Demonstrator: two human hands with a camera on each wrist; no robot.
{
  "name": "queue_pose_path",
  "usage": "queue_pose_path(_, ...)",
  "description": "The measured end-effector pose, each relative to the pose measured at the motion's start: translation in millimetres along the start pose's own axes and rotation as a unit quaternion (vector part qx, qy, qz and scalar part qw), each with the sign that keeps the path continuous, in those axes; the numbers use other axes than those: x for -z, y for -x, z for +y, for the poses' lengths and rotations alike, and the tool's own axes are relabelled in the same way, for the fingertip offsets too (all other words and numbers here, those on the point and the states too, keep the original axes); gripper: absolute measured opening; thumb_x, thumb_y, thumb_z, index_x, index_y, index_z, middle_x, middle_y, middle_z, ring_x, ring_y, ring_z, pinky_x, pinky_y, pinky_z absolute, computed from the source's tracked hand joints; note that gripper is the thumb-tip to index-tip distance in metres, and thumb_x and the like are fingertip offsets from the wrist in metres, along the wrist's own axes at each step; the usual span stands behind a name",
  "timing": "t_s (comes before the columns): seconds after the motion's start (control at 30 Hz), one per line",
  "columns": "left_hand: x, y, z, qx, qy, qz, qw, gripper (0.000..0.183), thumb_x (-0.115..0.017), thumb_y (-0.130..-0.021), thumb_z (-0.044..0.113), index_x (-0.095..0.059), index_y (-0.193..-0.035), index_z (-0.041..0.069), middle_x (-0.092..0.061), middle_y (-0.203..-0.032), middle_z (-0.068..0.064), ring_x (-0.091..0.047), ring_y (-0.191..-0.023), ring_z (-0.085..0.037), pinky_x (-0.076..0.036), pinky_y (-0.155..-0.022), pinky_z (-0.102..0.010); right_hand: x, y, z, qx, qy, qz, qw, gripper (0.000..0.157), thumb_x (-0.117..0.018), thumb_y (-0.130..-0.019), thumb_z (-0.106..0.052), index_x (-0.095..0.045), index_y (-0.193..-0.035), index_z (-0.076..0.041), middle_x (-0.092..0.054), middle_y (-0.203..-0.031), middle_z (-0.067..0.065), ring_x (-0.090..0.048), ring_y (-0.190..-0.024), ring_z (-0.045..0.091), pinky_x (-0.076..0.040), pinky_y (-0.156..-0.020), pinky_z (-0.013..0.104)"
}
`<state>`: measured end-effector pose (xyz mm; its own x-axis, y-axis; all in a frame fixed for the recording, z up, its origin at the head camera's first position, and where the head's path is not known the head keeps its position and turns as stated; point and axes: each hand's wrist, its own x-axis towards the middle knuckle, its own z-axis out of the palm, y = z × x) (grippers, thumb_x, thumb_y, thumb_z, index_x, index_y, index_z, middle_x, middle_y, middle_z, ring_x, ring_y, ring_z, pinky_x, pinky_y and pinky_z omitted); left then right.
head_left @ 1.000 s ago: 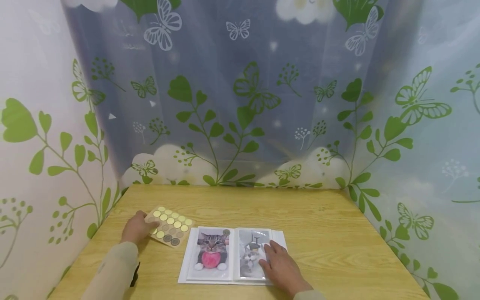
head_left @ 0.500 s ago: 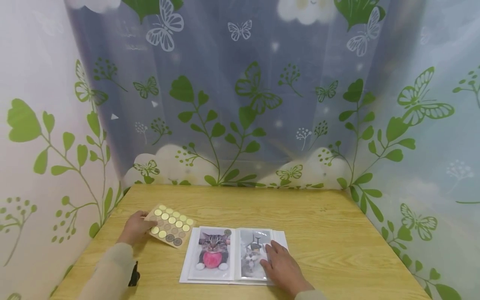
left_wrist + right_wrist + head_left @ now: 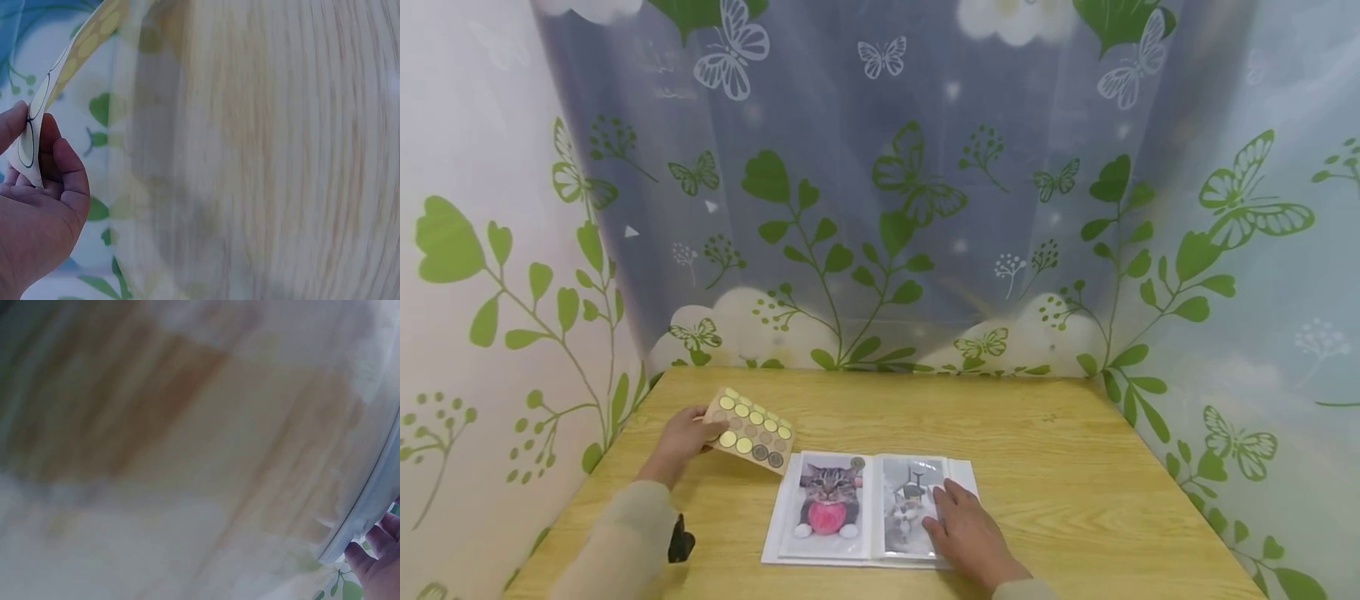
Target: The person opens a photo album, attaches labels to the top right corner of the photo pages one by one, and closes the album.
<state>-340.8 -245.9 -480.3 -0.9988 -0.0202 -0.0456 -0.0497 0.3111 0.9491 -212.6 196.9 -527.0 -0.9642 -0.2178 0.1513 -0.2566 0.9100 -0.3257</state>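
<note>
My left hand [image 3: 683, 437] pinches the left edge of a sticker sheet [image 3: 762, 423], thumb on its face. Rows of round gold stickers cover the sheet, with two dark ones near the lower edge and several bare circles. In the left wrist view the sheet [image 3: 39, 109] bends upward between the thumb and the curled fingers of that hand [image 3: 50, 215]. A white photo album [image 3: 773, 546] lies spread on the table, with a cat photo on each page. One small dark round sticker [image 3: 857, 462] sits at the left photo's corner. My right hand [image 3: 968, 533] rests on the right page, fingers extended.
The wooden table [image 3: 1075, 467] carries the album and is enclosed by a curtain [image 3: 820, 250] printed with leaves and butterflies. A small black object [image 3: 681, 542] shows beside my left sleeve [image 3: 625, 533].
My left hand has moved up and to the right, lifting and tilting the sticker sheet, whose lower corner now nears the album. The right hand stays on the page.
</note>
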Motion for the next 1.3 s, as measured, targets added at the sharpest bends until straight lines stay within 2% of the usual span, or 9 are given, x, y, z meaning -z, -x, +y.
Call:
queue_pose_path(0.27, -29.4, 4.3, 26.8, -0.001, 0.042, -0.018, 0.9990, 0.047, -0.062, -0.099, 0.021, -0.048, -0.134, -0.007, -0.065, -0.106, -0.010, -0.063, -0.087, -0.016, -0.053, -0.086, -0.038, 3.7, -1.8, -0.1, -0.008, -0.017, -0.009, 1.000, 0.054, -0.059, -0.099, -0.032, -0.052, -0.138, 0.005, -0.043, -0.146, 0.027, -0.039, -0.135, 0.044, -0.033, -0.110, 0.057)
queue_pose_path(0.6, -73.6, 9.7, 50.8, 0.005, 0.105, -0.029, 0.9940, 0.042, -0.064, -0.098, 0.017, -0.050, -0.131, -0.007, -0.067, -0.097, -0.008, -0.062, -0.079, -0.014, -0.052, -0.081, -0.035, 4.4, -0.8, 3.3, -0.008, -0.028, 0.014, 0.999, 0.051, -0.061, -0.097, -0.029, -0.055, -0.136, 0.004, -0.046, -0.143, 0.027, -0.042, -0.133, 0.044, -0.035, -0.109, 0.058)
queue_pose_path(0.73, -91.0, 12.8, 56.2, 0.007, 0.129, -0.025, 0.9914, 0.036, -0.065, -0.097, 0.013, -0.054, -0.125, -0.006, -0.066, -0.091, -0.006, -0.060, -0.075, -0.013, -0.051, -0.074, -0.030, 5.7, -2.5, 4.2, -0.007, -0.030, 0.032, 0.999, 0.049, -0.064, -0.095, -0.028, -0.057, -0.133, 0.003, -0.048, -0.140, 0.029, -0.043, -0.131, 0.046, -0.037, -0.107, 0.058)
queue_pose_path(0.97, -119.2, 18.0, 59.6, 0.006, 0.156, -0.020, 0.9876, 0.031, -0.065, -0.095, 0.008, -0.056, -0.122, -0.006, -0.067, -0.087, -0.007, -0.060, -0.070, -0.012, -0.050, -0.066, -0.026, 13.9, -11.8, -0.1, 0.025, -0.032, 0.091, 0.995, 0.043, -0.064, -0.096, -0.024, -0.060, -0.128, 0.004, -0.053, -0.134, 0.030, -0.049, -0.125, 0.047, -0.041, -0.103, 0.057)
queue_pose_path(1.3, -147.3, 26.8, 63.4, -0.009, 0.183, -0.032, 0.9826, 0.030, -0.063, -0.095, 0.004, -0.053, -0.121, -0.010, -0.068, -0.093, -0.014, -0.064, -0.073, -0.014, -0.054, -0.067, -0.026, 23.0, -22.8, -17.3, -0.022, -0.111, 0.071, 0.991, 0.044, -0.057, -0.101, -0.028, -0.058, -0.133, 0.001, -0.048, -0.141, 0.029, -0.045, -0.129, 0.047, -0.038, -0.106, 0.060)
